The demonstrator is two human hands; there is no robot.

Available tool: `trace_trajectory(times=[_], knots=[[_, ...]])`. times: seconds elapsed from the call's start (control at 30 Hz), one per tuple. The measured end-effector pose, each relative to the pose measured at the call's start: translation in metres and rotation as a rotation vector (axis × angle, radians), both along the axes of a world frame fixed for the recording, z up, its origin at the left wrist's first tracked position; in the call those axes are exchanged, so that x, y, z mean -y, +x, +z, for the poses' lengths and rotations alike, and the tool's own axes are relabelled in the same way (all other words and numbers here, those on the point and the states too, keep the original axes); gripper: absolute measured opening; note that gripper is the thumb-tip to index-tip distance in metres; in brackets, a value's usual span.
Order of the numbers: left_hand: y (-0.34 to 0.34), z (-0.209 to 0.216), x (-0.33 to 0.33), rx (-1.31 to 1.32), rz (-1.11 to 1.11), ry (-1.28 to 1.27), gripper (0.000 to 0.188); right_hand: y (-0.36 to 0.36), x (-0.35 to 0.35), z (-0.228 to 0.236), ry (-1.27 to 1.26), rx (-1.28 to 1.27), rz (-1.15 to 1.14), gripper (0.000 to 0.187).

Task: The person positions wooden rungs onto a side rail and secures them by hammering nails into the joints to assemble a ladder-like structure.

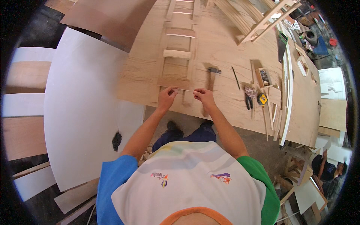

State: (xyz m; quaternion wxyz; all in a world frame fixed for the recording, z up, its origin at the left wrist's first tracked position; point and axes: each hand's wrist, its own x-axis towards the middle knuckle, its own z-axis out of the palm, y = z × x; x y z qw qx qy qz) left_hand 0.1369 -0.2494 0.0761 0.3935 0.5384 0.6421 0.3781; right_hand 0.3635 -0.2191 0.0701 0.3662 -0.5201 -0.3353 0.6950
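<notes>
Both hands meet over the near edge of a plywood worktop (221, 48). My left hand (167, 96) and my right hand (203, 95) pinch the two ends of a thin nail-like piece (184, 90) held level between them. Just beyond it lies the near end of a ladder-like wooden frame (179, 45) with several cross slats. A hammer (212, 77) with a wooden handle rests on the top right beside my right hand.
Right of the hammer lie a pencil (235, 77), pliers (249, 98), a yellow tape measure (262, 99) and a small wooden box (264, 77). Wood strips (285, 101) line the right edge. A large white panel (82, 105) stands left. A seated person (330, 168) is at lower right.
</notes>
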Motion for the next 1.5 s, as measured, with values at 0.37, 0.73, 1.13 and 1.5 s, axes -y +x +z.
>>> trace_trajectory(times=[0.37,0.73,1.13,1.5], knots=[[-0.085,-0.033,-0.1,-0.196,0.119,-0.022,0.024,-0.048,-0.078,-0.045,0.31,0.428,-0.098,0.013],[-0.084,-0.051,-0.228,-0.356,-0.242,0.387,0.034,-0.063,-0.19,-0.101,0.463,0.594,-0.549,0.015],[-0.108,-0.1,-0.306,-0.375,-0.584,0.517,0.031,-0.075,-0.202,-0.126,0.586,0.548,-0.54,0.014],[-0.108,-0.096,-0.307,-0.437,-0.635,0.46,0.028,-0.076,-0.199,-0.119,0.542,0.42,-0.477,0.018]])
